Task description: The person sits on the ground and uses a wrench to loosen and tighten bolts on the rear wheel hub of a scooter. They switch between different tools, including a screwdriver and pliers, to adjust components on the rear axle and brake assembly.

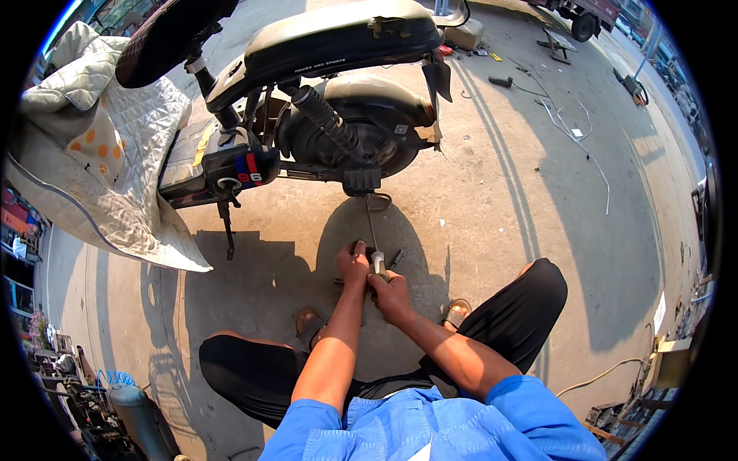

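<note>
Blue shirt [446,422]; beyond, screwdriver [377,260] lengthwise away, tip toward scooter [327,123].

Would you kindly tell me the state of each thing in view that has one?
Right hand: closed around the screwdriver.
Left hand: close beside it, grip unclear.
Screwdriver: held, shaft pointing at the scooter.
Scooter: upright.
Long seat: cover torn near its right end.
Quilt: draped, creased.
Blue hose: coiled.

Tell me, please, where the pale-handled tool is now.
In the head view, the pale-handled tool is just below the centre, in the right hand and beside the left hand, its shaft pointing toward the scooter.
</note>
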Demonstrator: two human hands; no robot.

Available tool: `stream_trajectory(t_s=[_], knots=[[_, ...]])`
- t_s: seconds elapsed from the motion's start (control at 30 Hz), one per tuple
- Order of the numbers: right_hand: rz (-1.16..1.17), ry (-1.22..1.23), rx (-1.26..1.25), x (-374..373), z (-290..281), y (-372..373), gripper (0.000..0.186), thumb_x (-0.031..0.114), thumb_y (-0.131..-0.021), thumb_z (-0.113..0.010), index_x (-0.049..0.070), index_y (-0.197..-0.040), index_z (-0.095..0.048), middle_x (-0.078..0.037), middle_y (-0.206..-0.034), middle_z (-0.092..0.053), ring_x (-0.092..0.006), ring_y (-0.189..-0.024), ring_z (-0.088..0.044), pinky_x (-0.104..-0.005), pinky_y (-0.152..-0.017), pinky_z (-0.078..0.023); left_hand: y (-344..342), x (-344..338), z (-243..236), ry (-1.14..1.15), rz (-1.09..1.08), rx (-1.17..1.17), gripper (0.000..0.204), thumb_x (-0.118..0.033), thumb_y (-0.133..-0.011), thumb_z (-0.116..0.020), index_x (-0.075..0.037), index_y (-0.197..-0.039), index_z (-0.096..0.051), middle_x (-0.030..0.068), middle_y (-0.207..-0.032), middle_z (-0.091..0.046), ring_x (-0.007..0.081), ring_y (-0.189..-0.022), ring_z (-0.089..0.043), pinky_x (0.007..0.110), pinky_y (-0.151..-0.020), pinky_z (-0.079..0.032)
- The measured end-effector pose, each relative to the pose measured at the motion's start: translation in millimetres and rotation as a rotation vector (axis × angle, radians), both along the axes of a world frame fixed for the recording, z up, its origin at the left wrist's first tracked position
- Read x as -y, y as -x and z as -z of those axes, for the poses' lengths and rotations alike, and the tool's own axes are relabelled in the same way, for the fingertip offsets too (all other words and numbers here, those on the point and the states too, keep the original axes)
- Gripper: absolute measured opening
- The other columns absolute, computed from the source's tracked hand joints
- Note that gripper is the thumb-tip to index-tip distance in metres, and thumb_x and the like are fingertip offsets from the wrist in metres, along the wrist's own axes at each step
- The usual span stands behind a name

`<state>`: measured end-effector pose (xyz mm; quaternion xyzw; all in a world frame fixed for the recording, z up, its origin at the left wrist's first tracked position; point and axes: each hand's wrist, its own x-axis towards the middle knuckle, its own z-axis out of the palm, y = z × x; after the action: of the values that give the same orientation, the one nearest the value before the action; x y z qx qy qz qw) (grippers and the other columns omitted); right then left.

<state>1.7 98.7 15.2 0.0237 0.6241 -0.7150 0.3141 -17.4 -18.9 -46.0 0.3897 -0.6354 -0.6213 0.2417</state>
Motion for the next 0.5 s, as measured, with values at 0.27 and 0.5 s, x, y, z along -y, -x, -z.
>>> stream_trajectory(t_s=[0.27, 0.5], knots=[[-0.023, -0.024, 0.017, -0.6, -0.7, -0.4, 0.02, 0.017, -0.082, -0.061, 0.004, -0.067, -0.055, 0.0, -0.057, -0.053, -0.0062, -0.049, -0.047, -0.0266, -0.043, -0.035, 5.9, -3.0, -36.6, -0.423, 0.001, -0.19, 0.01, -0.003, -0.081, -0.06, 0.003, -0.085, -0.066, 0.011, -0.073, -0.065, 0.0193, -0.061, -0.062, 0.03, -0.057, -0.051], [-0.018, -0.004, 0.091, -0.7, -12.5, 0.6, 0.019, 0.015, -0.081, -0.059, 0.005, -0.067, -0.053, 0.0, -0.057, -0.052, -0.0068, -0.047, -0.046, -0.0259, -0.041, -0.033, 4.5, -5.9, -56.4, -0.347, 0.049, -0.134, 0.011, 0.001, -0.078, -0.062, 0.006, -0.085, -0.067, 0.0111, -0.076, -0.066, 0.0175, -0.065, -0.063, 0.029, -0.059, -0.05]])
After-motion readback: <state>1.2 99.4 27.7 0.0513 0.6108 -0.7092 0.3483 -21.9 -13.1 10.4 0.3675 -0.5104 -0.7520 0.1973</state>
